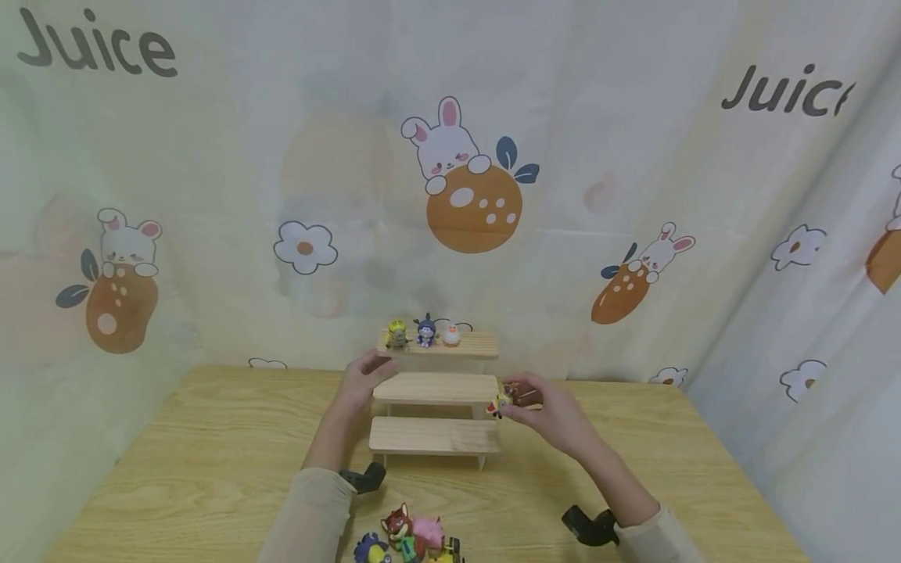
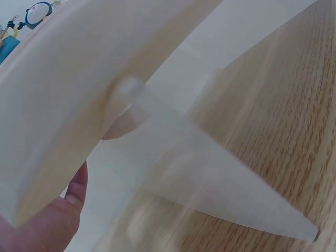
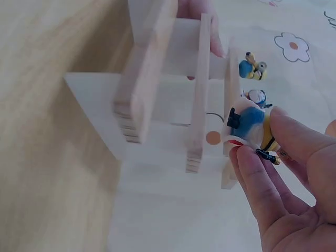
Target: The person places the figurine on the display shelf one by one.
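Observation:
A three-tier wooden display stand (image 1: 434,385) with translucent side supports stands on the table. My left hand (image 1: 367,377) grips its left side near the top tier; in the left wrist view the thumb (image 2: 52,228) shows beside the board. My right hand (image 1: 552,410) pinches a yellow and blue Minion figurine (image 3: 251,126) between thumb and fingers, at the right end of the middle tier. On the top tier stand a yellow figurine (image 1: 396,335), a dark blue-hooded figurine (image 1: 425,331) and a white one (image 1: 451,335).
In front of the stand lies a pile of toys: a red fox figurine (image 1: 401,528), a pink figurine (image 1: 428,532), a blue one (image 1: 371,549) and a yellow one. Black wrist mounts (image 1: 590,525) sit on both forearms. A printed curtain (image 1: 352,172) hangs behind the table (image 1: 211,461).

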The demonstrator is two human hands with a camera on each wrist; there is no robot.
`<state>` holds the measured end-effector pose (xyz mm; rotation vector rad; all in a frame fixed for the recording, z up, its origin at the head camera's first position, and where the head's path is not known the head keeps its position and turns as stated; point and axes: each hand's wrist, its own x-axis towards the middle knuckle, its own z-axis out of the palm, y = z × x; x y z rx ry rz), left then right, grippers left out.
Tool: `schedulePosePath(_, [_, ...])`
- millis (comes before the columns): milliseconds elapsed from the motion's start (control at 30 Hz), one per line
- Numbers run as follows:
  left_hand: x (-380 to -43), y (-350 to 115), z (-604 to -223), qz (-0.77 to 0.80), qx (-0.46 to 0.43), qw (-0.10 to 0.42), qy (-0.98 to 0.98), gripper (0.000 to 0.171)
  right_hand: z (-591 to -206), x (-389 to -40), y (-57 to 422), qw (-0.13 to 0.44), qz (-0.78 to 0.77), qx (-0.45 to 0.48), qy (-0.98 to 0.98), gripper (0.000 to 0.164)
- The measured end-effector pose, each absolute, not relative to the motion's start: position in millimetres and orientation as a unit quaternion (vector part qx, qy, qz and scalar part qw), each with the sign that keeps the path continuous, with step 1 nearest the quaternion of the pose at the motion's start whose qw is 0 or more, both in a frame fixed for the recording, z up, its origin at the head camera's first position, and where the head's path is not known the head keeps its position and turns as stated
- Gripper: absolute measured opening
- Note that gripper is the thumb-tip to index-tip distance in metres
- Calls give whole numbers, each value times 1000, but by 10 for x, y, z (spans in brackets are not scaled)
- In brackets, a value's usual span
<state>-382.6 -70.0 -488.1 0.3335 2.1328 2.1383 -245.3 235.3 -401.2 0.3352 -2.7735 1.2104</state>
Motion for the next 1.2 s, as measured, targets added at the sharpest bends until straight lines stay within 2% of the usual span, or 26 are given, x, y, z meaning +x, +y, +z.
schedulePosePath(467, [-3619,-720,-4600,689,126,66,711,49,-3754,-2941,2258,115,356,132,-918,43])
schedulePosePath(800, [-3823,-690,-4885,701,120,42,701,40,-3593,-3223,2108,119,344,110,-925,46])
schedulePosePath(1200, [-3824,-696,-4878,694,119,34,709,37,-3573,-3432,2031,119,325,115,-931,47])
